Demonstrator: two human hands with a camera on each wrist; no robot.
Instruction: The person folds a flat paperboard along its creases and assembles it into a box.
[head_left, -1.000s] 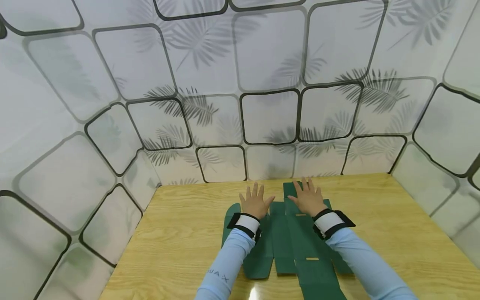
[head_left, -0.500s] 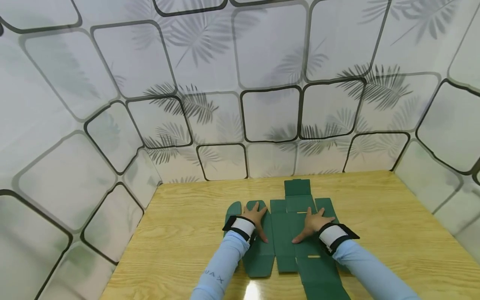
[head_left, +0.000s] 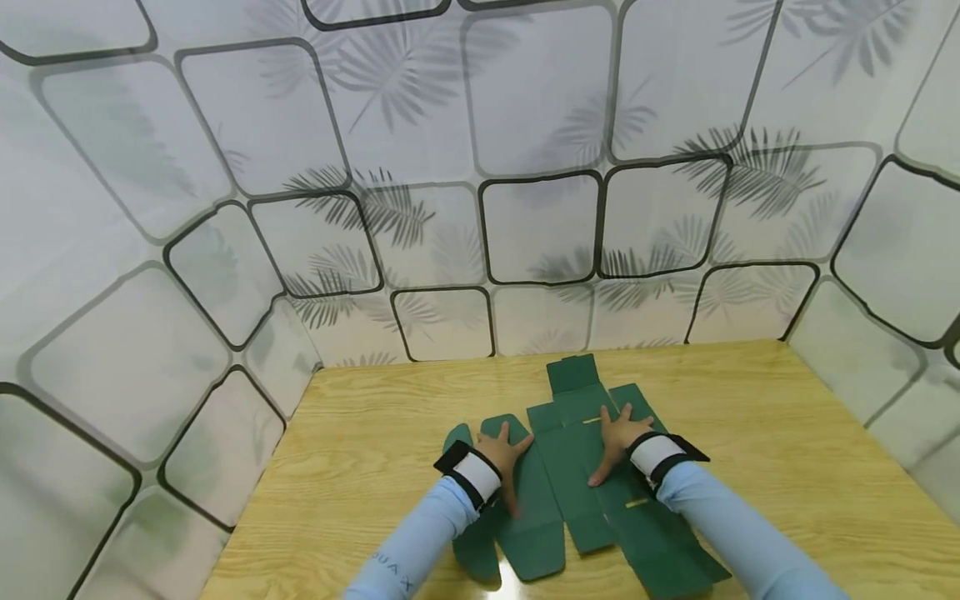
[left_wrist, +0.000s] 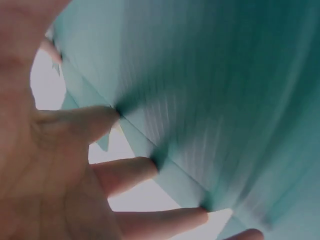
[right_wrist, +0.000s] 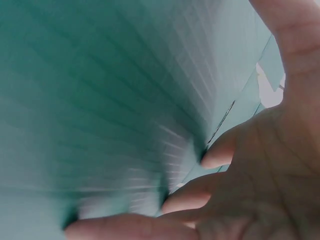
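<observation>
An unfolded dark green cardboard box (head_left: 572,475) lies flat on the table, turned at an angle, with rounded flaps at its left and a narrow tab at the far end. On its left flaps rests my left hand (head_left: 502,454), fingers spread. My right hand (head_left: 621,435) presses the right-hand panels, its thumb stretched toward the middle. In the left wrist view, fingertips of the left hand (left_wrist: 65,165) touch the green cardboard (left_wrist: 210,100). The right wrist view has the right hand (right_wrist: 250,175) with its fingertips against the cardboard (right_wrist: 100,110).
A light wood table (head_left: 360,467) carries the box. A white curtain (head_left: 540,225) with dark rounded squares and leaf prints encloses the back and both sides. Both wrists wear black and white straps.
Both hands have drawn back toward me from the far end and come down with spread fingers. The box has since turned counterclockwise, its far tab moving left and its near end moving right.
</observation>
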